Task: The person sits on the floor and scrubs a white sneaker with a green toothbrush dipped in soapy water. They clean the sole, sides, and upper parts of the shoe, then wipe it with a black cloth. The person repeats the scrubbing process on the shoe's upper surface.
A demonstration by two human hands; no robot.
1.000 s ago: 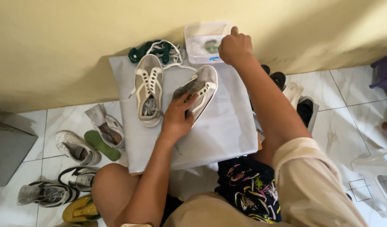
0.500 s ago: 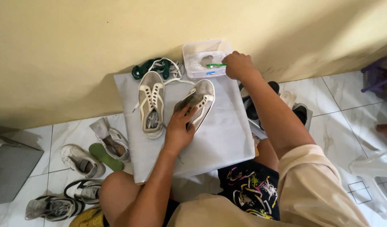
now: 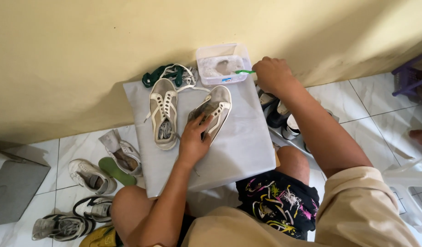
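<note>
White canvas sneaker (image 3: pixel 211 111) lies on the grey board (image 3: pixel 238 151) in the head view, toe toward the wall, and my left hand (image 3: pixel 196 139) presses on it, with the fingers curled over its opening and grasping the edge. My right hand (image 3: pixel 271 75) is near the wall, fingers clenched around the handle of a green brush (image 3: pixel 244 72), whose head reaches over the clear plastic tub (image 3: pixel 221 64) with white powder or paste inside. The second sneaker (image 3: pixel 163 114) lies just beside the first one, untouched, without laces. The green and white laces (image 3: pixel 170 74) are in a heap between this shoe and the wall.

I judge some risks. The tub stands at the far edge of the board, touching the wall, so a strong push with the brush could tip it and spill the content. The board seems to rest on my knees, so if a leg moves, both shoes could slide off. Also a wet brush could drip on the board on its way to the shoe.

Around me is a white tiled floor (image 3: pixel 64 151) and a plain yellow wall (image 3: pixel 82 41). Several other shoes (image 3: pixel 89 176) and a green insole (image 3: pixel 117 170) lie on the tiles at the left, more shoes at the right, and a purple stool (image 3: pixel 410 75) is far at the right.
</note>
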